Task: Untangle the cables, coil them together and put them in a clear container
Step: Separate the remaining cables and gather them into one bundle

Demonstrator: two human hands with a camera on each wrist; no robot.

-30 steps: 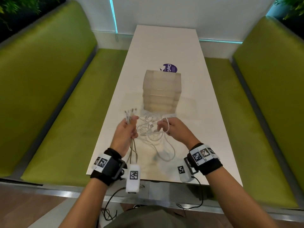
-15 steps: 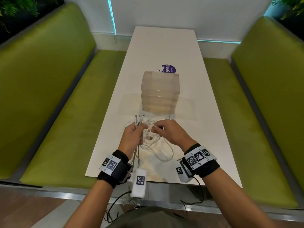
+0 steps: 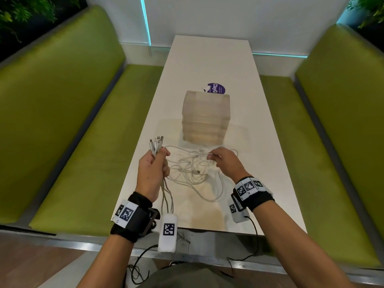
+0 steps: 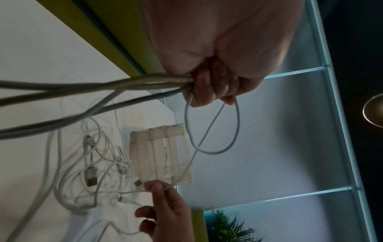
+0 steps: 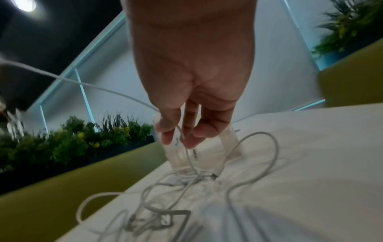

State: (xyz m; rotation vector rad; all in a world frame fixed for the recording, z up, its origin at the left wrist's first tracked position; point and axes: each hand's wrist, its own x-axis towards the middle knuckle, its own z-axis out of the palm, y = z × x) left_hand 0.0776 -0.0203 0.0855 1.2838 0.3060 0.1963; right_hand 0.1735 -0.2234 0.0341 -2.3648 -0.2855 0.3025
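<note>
A tangle of white cables lies on the white table between my hands. My left hand grips a bundle of several cable ends, the plugs sticking up above the fist; the strands trail down past the wrist. My right hand pinches one thin white cable between thumb and fingertips, and it runs taut across to the left hand. Just beyond the tangle stands a stack of clear containers, also seen behind the cables.
A purple sticker lies on the table behind the containers. Green bench seats flank the table on both sides. The near table edge is just below my wrists. Plants line the back.
My hands came together over the tangle, then parted again. The left hand has moved left with the bundle, and a thin cable now stretches between the hands.
</note>
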